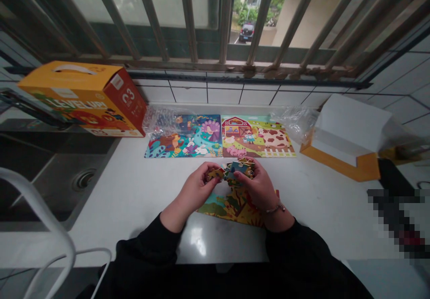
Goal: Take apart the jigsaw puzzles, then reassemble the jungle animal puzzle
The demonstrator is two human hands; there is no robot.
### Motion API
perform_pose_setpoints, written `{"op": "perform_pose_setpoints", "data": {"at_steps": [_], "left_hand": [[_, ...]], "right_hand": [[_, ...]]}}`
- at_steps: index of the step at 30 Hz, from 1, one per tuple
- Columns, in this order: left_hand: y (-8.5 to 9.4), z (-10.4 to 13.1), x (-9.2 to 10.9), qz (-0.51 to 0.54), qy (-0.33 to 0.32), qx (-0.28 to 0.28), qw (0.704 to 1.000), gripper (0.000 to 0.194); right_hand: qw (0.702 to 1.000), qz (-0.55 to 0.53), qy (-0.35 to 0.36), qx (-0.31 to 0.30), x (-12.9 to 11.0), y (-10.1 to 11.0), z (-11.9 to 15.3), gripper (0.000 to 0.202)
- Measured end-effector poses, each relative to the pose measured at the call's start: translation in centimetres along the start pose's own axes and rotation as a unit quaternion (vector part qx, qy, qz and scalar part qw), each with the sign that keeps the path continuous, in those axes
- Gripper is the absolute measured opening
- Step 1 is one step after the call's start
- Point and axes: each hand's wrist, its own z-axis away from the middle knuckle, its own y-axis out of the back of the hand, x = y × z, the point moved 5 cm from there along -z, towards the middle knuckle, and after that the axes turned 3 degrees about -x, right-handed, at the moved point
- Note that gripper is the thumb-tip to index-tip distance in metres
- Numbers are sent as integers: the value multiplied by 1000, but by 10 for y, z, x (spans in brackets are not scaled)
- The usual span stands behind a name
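Note:
My left hand (199, 186) is closed on a few puzzle pieces (215, 174), pinched between thumb and fingers. Close beside it, my right hand (258, 183) grips a stack of puzzle pieces (239, 169), thumb on top. Both hands are over a colourful puzzle picture (217, 206), which they and the right wrist partly cover. Behind them lie two more pictures side by side: a blue-green one with rabbits and a peacock (193, 143), and a farm scene with a cow and a red barn (255, 140).
An orange box (80, 97) with a handle stands back left, beside a sink (63, 178). Clear plastic wrapping (164, 119) touches the left picture; more plastic (297, 122) lies right. An open white and orange box (339, 164) is at the right. A white cable (63, 231) curves front left.

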Motion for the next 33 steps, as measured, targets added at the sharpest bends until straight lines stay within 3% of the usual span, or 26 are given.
{"op": "perform_pose_setpoints", "data": {"at_steps": [5, 9, 11, 15, 19, 23, 25, 28, 30, 33], "left_hand": [[-2, -1, -3, 16, 7, -3, 1000, 30], [7, -4, -12, 40, 19, 65, 997, 31], [10, -6, -17, 39, 19, 87, 995, 32], [4, -5, -11, -5, -21, 35, 999, 40], [-5, 1, 6, -90, -55, -27, 994, 55], [-2, 3, 13, -144, -81, -13, 986, 57], [5, 2, 13, -193, -108, 35, 975, 54], [15, 1, 9, -300, -118, 99, 941, 48], [16, 0, 3, -372, -99, 103, 917, 42], [10, -2, -4, -447, -67, 63, 890, 51]], "right_hand": [[1000, -17, 12, -4, 2, 1, 1, 59], [998, -28, 29, 49, 4, 10, 2, 59], [998, -30, 34, 41, 4, 9, 3, 59], [994, 75, 73, -34, -1, -8, 2, 52], [969, 205, 136, -36, -3, -16, 1, 60], [958, 238, 137, -79, 2, -20, 1, 48], [953, 254, 143, -85, 1, -20, 3, 39], [950, 256, 174, -39, -8, -15, 6, 36], [950, 245, 193, 4, -13, -10, 7, 35], [949, 241, 203, 27, -15, -7, 8, 35]]}}
